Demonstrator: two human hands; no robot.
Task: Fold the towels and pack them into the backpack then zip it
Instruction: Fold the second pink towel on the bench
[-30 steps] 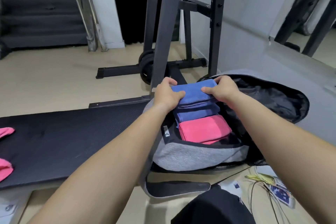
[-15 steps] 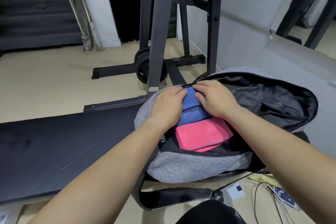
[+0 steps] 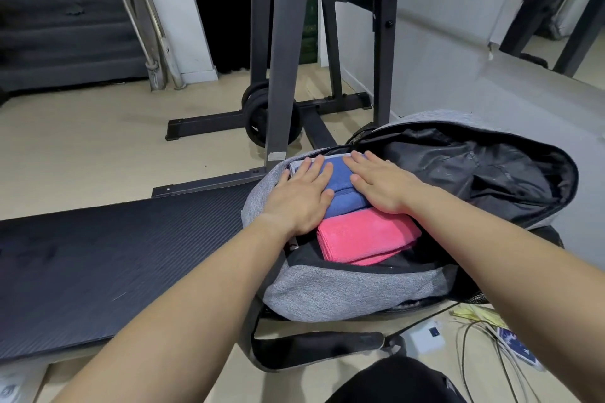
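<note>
A black mat (image 3: 114, 255) lies at nine o'clock. At centre, the left hand (image 3: 299, 196) and right hand (image 3: 379, 183), both flat with straight fingers, press a blue towel (image 3: 340, 183) into the unzipped backpack (image 3: 327, 294). A pink towel (image 3: 366, 235) sits at its six o'clock. Even downward pressure should seat it below the zip.

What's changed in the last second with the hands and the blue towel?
The left hand and right hand lowered the blue towel into the backpack, let go of their grip, and now press flat on it. The pink towel stayed put in the backpack, which is still unzipped.
</note>
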